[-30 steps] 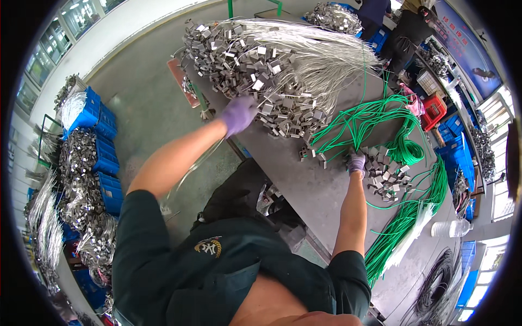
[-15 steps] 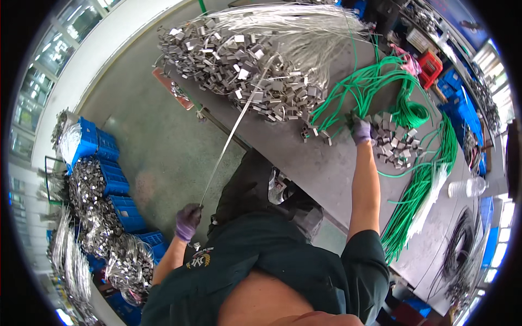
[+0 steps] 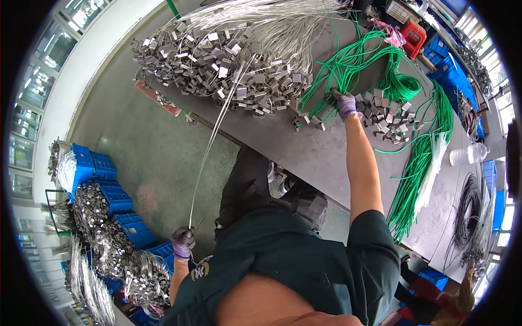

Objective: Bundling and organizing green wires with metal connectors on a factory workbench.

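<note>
My left hand (image 3: 183, 243), in a grey and purple glove, is closed on one end of some thin silvery wires (image 3: 205, 152). They stretch from it up to a heap of small grey metal pieces (image 3: 217, 68) on the table. My right hand (image 3: 345, 104), gloved alike, is closed around a bunch of green cords (image 3: 342, 73) at the table's middle. Its fingertips are partly hidden among the cords. A few metal pieces (image 3: 310, 122) hang at the cord ends just left of it. To its right lies a smaller pile of loose metal pieces (image 3: 383, 115).
Long silvery wires (image 3: 272, 22) fan out behind the heap. More green cords (image 3: 416, 185) and a clear plastic bottle (image 3: 468, 154) lie at the right, beside coiled dark wire (image 3: 467, 212). Blue crates (image 3: 133, 228) with metal pieces stand on the floor at left.
My left hand has drawn slightly lower and nearer my body with the wires, which now bow and show as separate strands. The right hand stays at the green cords. The whole view has shifted a little.
</note>
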Demonstrator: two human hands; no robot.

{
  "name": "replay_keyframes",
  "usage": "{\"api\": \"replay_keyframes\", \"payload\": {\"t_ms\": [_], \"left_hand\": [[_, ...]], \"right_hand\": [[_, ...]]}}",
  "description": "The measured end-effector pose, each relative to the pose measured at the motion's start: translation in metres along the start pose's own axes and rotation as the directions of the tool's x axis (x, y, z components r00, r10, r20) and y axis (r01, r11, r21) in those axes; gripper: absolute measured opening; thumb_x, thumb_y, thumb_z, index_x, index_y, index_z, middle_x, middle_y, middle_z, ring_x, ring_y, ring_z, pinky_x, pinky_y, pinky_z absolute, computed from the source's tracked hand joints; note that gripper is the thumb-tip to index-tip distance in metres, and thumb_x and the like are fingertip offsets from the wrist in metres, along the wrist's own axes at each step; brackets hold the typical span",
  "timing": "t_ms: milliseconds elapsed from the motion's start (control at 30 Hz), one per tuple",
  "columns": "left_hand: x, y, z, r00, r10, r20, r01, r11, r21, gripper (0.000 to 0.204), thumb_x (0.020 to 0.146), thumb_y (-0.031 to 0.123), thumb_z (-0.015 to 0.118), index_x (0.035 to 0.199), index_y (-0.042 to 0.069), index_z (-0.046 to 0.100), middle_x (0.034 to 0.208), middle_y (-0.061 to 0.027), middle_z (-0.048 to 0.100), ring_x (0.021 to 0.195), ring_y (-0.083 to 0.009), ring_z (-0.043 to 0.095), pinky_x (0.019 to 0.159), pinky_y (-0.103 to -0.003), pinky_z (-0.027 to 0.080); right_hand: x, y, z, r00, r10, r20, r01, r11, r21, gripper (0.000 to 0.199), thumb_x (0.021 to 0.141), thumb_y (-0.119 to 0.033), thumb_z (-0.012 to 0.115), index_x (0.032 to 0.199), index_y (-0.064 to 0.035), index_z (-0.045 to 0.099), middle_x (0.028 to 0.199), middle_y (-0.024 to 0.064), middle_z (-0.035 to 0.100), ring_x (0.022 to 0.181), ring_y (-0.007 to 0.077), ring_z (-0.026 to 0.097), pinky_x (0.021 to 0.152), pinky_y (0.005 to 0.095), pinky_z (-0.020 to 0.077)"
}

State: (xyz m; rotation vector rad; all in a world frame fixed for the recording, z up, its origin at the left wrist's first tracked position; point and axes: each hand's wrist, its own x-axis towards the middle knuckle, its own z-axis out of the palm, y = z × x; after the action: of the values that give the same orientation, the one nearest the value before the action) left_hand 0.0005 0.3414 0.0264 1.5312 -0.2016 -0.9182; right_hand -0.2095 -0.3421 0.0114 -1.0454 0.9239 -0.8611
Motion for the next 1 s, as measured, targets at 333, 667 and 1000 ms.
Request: {"api": "replay_keyframes", "payload": {"t_ms": [333,667,1000], "left_hand": [[-0.008,0.024,-0.034,0.935,-0.033,0.354,0.176,0.909,-0.379,0.021,0.083,0.018,0.057,0.084,-0.003,0.055,0.046,0.0014,0.033,0.035,-0.0071,0.030,0.033,-0.021,0.024],[0.084,0.039,0.083,0.650,0.264,0.713,-0.749,0.377,0.544,0.015,0.083,0.016,0.054,0.087,0.002,0.059,0.060,-0.0074,0.055,0.054,-0.0116,0.054,0.045,-0.025,0.043],[0.081,0.052,0.078,0.939,-0.156,0.306,-0.026,0.857,0.515,0.022,0.082,0.022,0.058,0.083,0.000,0.064,0.059,0.0008,0.050,0.052,-0.0060,0.043,0.046,-0.022,0.035]], "right_hand": [[0.001,-0.005,-0.009,0.994,0.073,-0.079,-0.085,0.985,-0.153,0.024,0.080,-0.020,0.060,0.095,-0.0025,0.056,0.075,0.0121,0.064,0.055,0.0203,0.060,0.045,0.0285,0.0486],[-0.017,-0.026,0.039,0.995,0.095,0.042,-0.103,0.856,0.506,0.019,0.083,-0.011,0.050,0.097,0.0002,0.054,0.079,0.0126,0.062,0.067,0.0275,0.063,0.054,0.0318,0.0507],[-0.010,-0.062,0.015,0.992,-0.071,-0.104,0.094,0.967,0.237,0.017,0.086,-0.014,0.050,0.096,-0.0010,0.049,0.077,0.0161,0.063,0.063,0.0295,0.064,0.040,0.0277,0.0459]]}}
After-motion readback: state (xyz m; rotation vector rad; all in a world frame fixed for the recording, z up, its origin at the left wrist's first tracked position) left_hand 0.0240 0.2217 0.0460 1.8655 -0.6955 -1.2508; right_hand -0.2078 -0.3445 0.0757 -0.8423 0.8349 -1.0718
